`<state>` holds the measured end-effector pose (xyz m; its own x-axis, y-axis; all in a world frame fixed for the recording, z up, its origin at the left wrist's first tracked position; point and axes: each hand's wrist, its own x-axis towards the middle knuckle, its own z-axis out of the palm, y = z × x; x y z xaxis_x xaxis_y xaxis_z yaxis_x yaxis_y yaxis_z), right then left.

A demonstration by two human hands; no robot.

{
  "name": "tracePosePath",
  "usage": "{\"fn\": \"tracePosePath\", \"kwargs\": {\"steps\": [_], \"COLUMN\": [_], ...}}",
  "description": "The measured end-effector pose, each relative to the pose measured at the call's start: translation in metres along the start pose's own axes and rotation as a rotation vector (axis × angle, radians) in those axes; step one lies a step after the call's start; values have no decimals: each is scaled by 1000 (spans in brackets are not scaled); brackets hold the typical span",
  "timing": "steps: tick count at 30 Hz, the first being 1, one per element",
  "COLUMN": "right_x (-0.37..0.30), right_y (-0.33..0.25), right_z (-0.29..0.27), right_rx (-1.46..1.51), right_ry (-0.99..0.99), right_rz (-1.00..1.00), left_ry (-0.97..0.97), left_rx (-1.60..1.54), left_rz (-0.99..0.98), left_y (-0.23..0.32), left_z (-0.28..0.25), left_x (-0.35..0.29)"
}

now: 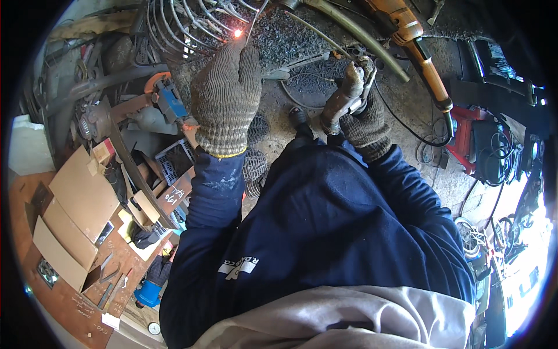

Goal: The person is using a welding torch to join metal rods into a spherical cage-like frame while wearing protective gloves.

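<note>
My left hand (225, 96), in a grey-brown knitted glove, reaches to the curved metal bars of a wire frame (189, 26) at the top. Its fingers pinch a thin metal rod (254, 26). A bright orange-red glowing spot (237, 33) shows right at the fingertips. My right hand (367, 127), gloved alike, is closed round a welding electrode holder (343, 96). From the holder's jaws a thin electrode (319, 36) slants up and left, its far end near a metal piece at the top edge. The glove partly hides the holder's grip.
An orange power tool (402, 23) with a cord lies at upper right beside a thick curved tube (372, 43). A red machine (465, 136) stands on the right. Cardboard boxes (84, 192) and hand tools cover a brown surface at left. A person in blue (149, 292) is at lower left.
</note>
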<state>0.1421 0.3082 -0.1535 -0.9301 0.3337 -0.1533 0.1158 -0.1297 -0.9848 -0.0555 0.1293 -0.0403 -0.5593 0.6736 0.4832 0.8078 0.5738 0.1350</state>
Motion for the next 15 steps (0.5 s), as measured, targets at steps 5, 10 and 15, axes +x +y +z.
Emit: {"fn": "tracePosePath", "kwargs": {"steps": [5, 10, 15], "right_x": [8, 11, 10], "right_y": [-2, -8, -15], "right_z": [4, 9, 13], "right_rx": [-197, -48, 42], "right_ry": [33, 10, -32], "right_rz": [-146, -93, -4], "left_ry": [-20, -32, -29], "left_rx": [1, -61, -38], "left_rz": [-4, -27, -30], "left_y": [4, 7, 7], "left_z": [-3, -6, -9], "left_x": [3, 4, 3]}}
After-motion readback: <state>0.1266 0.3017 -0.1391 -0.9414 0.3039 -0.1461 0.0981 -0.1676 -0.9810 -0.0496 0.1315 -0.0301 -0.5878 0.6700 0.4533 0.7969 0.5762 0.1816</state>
